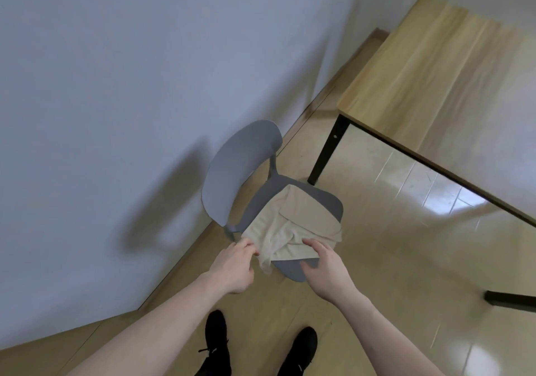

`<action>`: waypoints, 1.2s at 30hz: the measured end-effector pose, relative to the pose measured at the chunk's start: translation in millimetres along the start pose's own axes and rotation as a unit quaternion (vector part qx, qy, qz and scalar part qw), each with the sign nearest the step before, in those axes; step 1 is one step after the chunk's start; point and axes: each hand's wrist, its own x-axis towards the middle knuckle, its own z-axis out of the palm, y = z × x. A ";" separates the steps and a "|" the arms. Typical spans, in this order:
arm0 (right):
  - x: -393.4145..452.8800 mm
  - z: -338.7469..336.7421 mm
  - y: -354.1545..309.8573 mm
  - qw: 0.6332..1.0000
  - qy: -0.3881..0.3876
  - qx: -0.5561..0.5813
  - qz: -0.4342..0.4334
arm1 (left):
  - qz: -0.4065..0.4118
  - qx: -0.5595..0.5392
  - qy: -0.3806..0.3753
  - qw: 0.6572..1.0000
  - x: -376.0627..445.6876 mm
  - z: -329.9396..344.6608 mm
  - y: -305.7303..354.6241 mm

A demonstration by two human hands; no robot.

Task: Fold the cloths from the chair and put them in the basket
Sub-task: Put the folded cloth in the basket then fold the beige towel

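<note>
Beige cloth point(293, 227) lies crumpled on grey chair point(246, 178) seat. My left hand point(235, 268) pinches its near edge; right hand point(324, 268) hovers over it, fingers relaxed. Wooden table point(435, 85) stands to the right.

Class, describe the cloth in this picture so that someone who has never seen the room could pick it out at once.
Start at the grey chair standing against the white wall, left of the wooden table. On its seat lies the beige cloth, crumpled, one corner hanging over the front edge. The left hand pinches its near edge and the right hand reaches over it; it is the only soft, pale thing there.
</note>
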 end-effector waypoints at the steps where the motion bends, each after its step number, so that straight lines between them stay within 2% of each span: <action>1: 11.0 6.2 13.0 1.000 -0.004 -0.010 -0.002 | 0.003 -0.001 -0.002 1.000 14.0 11.0 1.5; 7: 77.5 59.7 92.0 0.999 -0.002 -0.046 -0.003 | 0.036 0.047 -0.027 0.998 105.8 81.4 -3.7; 10: 124.0 99.9 129.5 0.998 0.023 -0.059 -0.029 | 0.059 0.077 -0.009 0.995 162.7 121.3 -26.7; 15: 200.5 162.9 180.5 0.991 0.053 -0.095 -0.078 | 0.117 0.077 0.089 0.986 241.8 175.4 -74.1; 19: 245.7 189.7 202.8 0.959 0.157 -0.180 -0.150 | 0.180 0.055 0.207 0.960 273.3 203.3 -96.8; 26: 292.3 198.8 202.9 0.924 0.239 -0.191 -0.232 | 0.223 0.003 0.281 0.934 303.3 202.6 -113.8; 32: 306.5 200.8 205.6 0.909 0.259 -0.176 -0.276 | 0.221 -0.065 0.273 0.934 318.1 192.3 -118.5; 36: 309.7 202.1 209.8 0.898 0.277 -0.174 -0.295 | 0.227 -0.070 0.273 0.932 320.9 191.4 -121.1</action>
